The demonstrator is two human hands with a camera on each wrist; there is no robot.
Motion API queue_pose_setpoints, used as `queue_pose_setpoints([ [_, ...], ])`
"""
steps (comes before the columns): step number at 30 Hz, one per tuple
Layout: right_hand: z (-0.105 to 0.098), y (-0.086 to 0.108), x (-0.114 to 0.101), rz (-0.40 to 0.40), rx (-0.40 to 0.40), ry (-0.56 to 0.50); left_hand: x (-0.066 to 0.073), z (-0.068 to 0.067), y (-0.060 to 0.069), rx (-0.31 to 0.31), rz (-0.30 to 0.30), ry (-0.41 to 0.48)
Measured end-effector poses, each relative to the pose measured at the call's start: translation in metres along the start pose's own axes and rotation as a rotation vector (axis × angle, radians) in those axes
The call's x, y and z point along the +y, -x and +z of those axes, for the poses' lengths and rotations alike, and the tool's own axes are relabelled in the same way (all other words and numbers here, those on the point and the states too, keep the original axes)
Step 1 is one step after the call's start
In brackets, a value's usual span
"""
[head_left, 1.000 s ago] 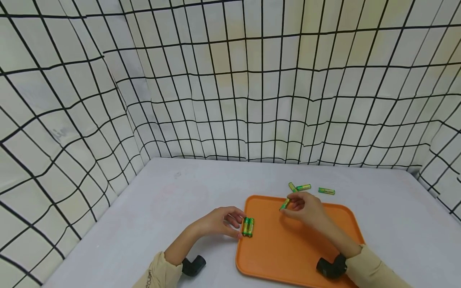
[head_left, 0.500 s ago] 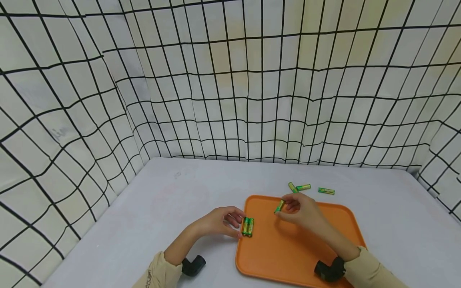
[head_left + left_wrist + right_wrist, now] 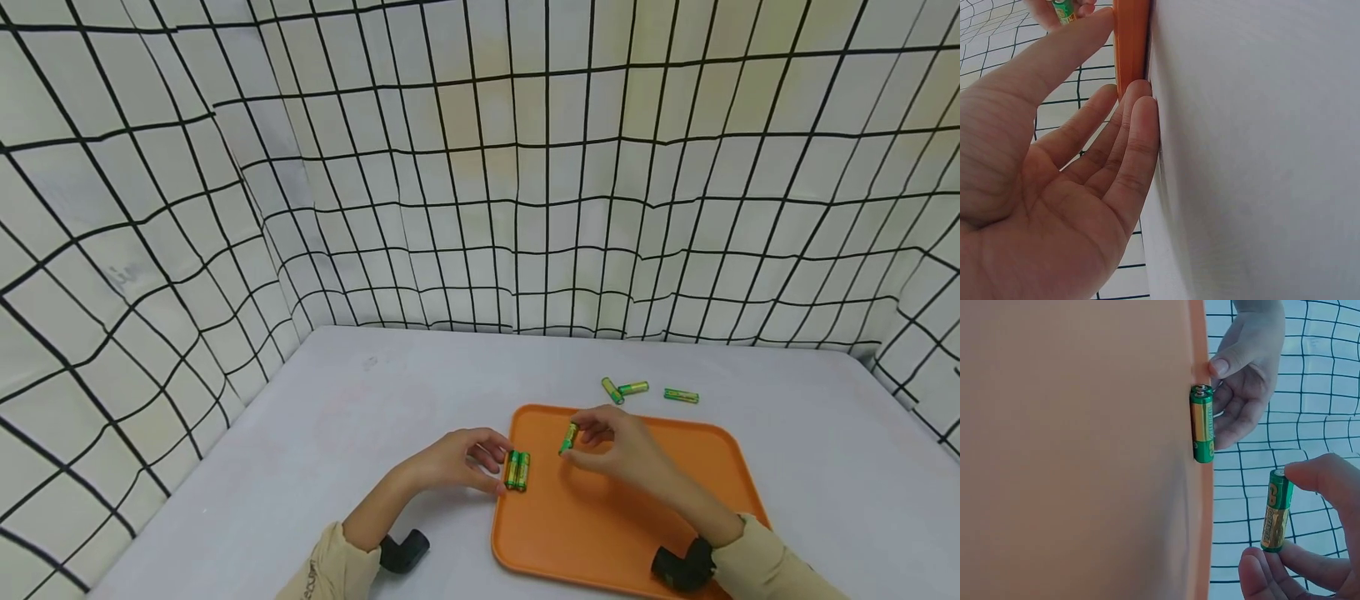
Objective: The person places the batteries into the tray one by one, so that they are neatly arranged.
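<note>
My right hand (image 3: pixel 617 446) pinches a green-and-gold battery (image 3: pixel 1277 510) by its two ends, thumb at one end and a finger at the other. That battery is held above the orange tray (image 3: pixel 600 533). Two more batteries (image 3: pixel 517 471) lie side by side at the tray's left rim. Beside them, my left hand (image 3: pixel 459 461) rests with loosely bent fingers, its thumb and fingertips against the outer edge of the tray. In the left wrist view, the left palm (image 3: pixel 1066 231) has nothing in it. From the right wrist camera the nearer battery of the pair (image 3: pixel 1202 425) partly hides the other.
Behind the tray, two batteries (image 3: pixel 623 389) lie touching or almost touching, and another (image 3: pixel 681 396) lies to their right. A white table (image 3: pixel 360 392) surrounds the tray. White sheeting with black netting (image 3: pixel 480 208) rises at the back and sides. Each wrist carries a black device (image 3: pixel 405 552).
My right hand has carried its battery to the left over the tray, closer to the pair, and the battery has turned more upright in view. The left hand stays in place.
</note>
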State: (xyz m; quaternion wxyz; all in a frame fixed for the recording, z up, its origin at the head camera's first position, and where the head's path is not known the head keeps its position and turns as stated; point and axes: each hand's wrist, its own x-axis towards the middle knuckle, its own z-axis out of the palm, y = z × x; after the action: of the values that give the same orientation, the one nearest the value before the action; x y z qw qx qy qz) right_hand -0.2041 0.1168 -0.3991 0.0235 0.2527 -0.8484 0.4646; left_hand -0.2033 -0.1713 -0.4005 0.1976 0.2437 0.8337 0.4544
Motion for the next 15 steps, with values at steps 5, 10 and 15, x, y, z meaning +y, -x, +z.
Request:
queue_pose_setpoints([
  [5,0.004,0.000,0.002,-0.040,-0.044,0.023,0.000,0.001,0.000,0.001,-0.003,-0.005],
  [10,0.009,-0.001,0.003,-0.069,-0.067,0.031,-0.001,0.000,0.000,-0.001,-0.007,-0.001],
  [15,0.014,-0.002,0.003,-0.084,-0.070,0.021,-0.001,-0.001,0.001,-0.007,0.002,0.003],
])
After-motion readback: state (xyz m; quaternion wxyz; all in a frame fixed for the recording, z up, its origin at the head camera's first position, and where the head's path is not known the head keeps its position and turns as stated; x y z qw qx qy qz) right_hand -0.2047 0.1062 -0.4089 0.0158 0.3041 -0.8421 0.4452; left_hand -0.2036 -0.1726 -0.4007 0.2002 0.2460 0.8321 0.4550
